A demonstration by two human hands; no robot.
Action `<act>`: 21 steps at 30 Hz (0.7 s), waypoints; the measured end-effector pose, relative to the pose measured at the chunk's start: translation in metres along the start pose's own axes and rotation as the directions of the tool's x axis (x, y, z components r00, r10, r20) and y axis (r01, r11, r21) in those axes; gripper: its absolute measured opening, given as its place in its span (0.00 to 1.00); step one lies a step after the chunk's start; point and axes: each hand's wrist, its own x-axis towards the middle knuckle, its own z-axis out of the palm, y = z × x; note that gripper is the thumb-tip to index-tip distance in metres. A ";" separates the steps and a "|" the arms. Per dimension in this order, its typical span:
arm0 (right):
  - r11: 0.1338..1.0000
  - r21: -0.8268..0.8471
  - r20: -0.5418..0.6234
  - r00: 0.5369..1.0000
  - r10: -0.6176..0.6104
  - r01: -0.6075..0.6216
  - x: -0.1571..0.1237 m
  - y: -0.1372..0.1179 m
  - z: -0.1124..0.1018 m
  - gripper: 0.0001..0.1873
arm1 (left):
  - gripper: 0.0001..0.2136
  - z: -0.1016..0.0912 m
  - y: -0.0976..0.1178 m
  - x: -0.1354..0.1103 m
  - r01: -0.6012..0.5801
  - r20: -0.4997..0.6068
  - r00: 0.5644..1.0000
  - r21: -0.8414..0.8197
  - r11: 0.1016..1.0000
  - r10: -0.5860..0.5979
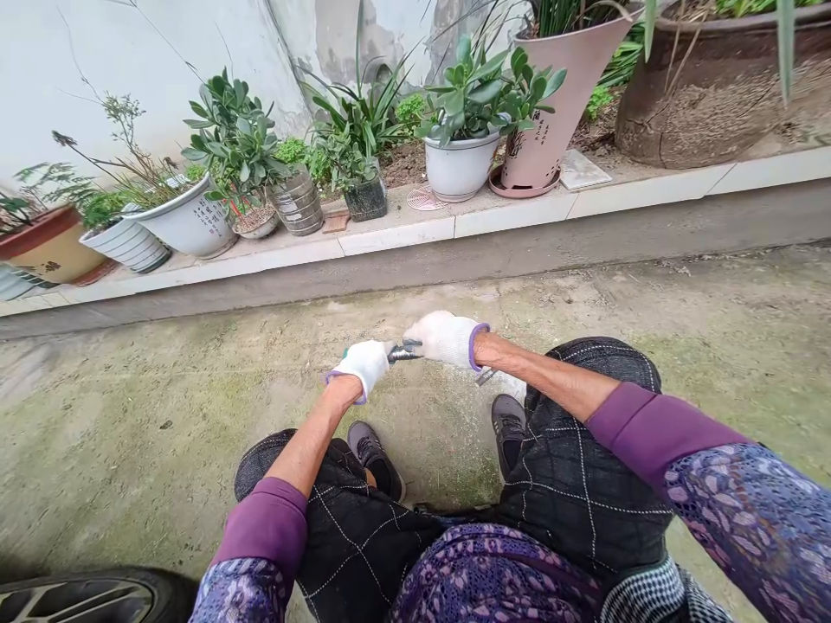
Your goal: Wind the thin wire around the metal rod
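1. Ground [162, 415]: bare concrete, stained green and grey, and it fills the middle of the head view.
2. Ledge [389, 238]: a low, pale tiled step that runs across the far side of the ground, at the foot of a weathered white wall [97, 69].
3. Pots: a row stands on the ledge. A white pot [458, 164] with a succulent sits just beside a tall pink pot [558, 95]. More white, grey and brown pots stand further left.
4. Tyre [84, 597]: part of a dark tyre shows at the lower left corner, on the ground.
5. Posture: the person sits low with knees apart in dark checked trousers. Two dark shoes [373, 454] rest on the ground between the knees.
6. Arms: both forearms reach forward over the knees and meet ahead of the shoes. Purple sleeves [266, 519] are pushed up, so the forearms are bare.
7. Left hand [363, 365]: wears a white glove with a purple cuff. It is closed in a fist around the teal end of the tool [402, 353].
8. Right hand [447, 337]: wears a matching glove, knuckles up, with fingers curled over the grey metal end of the tool.
9. Tool: a short piece held level between the two hands, above the ground. Only a small stretch shows between the gloves, and its type cannot be told.
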 end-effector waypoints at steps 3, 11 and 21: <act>1.000 0.003 0.010 1.000 0.030 -0.030 0.002 0.010 -0.002 0.15 | 0.14 0.002 0.002 -0.004 -0.068 0.034 0.997 0.026 0.997 0.067; 0.859 0.510 -0.124 0.992 0.014 0.052 0.008 0.037 -0.001 0.13 | 0.10 -0.009 0.000 -0.027 -0.111 -0.160 0.987 -0.540 0.834 0.028; 0.947 0.310 -0.231 0.973 -0.010 0.083 0.001 0.020 0.004 0.13 | 0.18 -0.028 -0.006 -0.019 0.020 -0.245 0.946 -0.608 0.794 -0.211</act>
